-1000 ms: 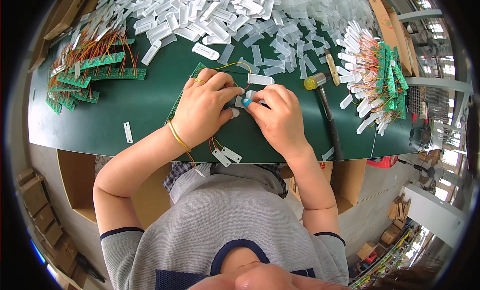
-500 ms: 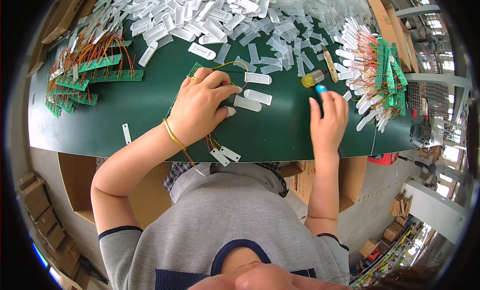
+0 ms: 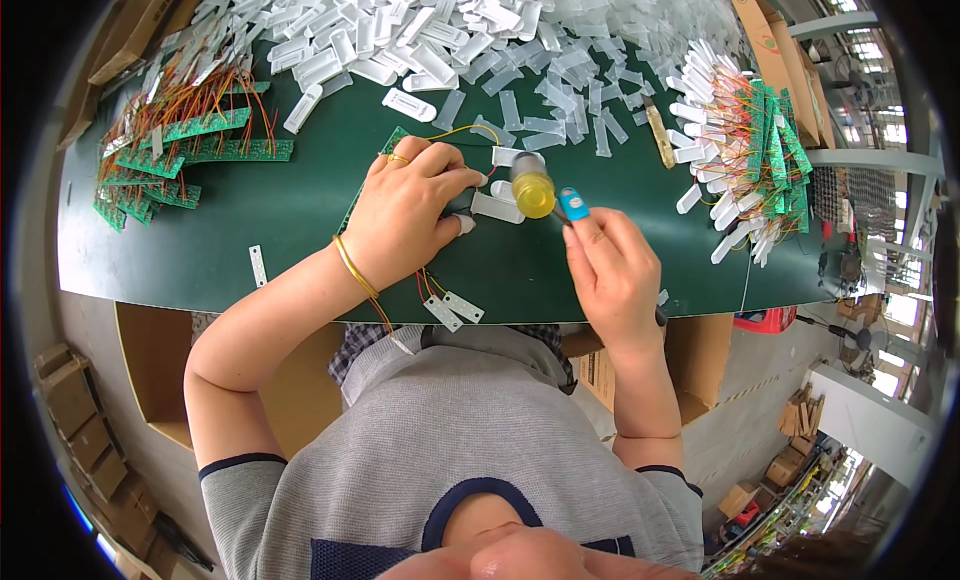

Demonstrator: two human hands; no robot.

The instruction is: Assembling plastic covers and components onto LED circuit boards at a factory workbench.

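Note:
My left hand (image 3: 405, 210) lies over a green circuit board (image 3: 396, 138), fingers bent around it and hiding most of it. Its thumb and forefinger wear white finger cots, and their tips are by a white plastic case half (image 3: 496, 209). A second white case (image 3: 506, 157) has a yellow wire (image 3: 468, 129) running to it; another piece between them is partly covered. In my right hand (image 3: 618, 280), which has blue tape on a finger, is a small mallet with a yellow and grey head (image 3: 534, 192). The head hangs over the cases; whether it touches them I cannot tell.
Wired green boards (image 3: 200, 152) lie at the left. White cases (image 3: 420, 55) and clear plastic pieces (image 3: 575, 90) are heaped at the back. Finished-looking cases with boards (image 3: 765, 145) pile up at the right, near a tape-wrapped blade tool (image 3: 658, 132). Small metal strips (image 3: 455, 308) rest at the front edge.
My right hand has picked up the mallet from the table at the right and swung it left, over the white cases. My left hand has stayed almost still.

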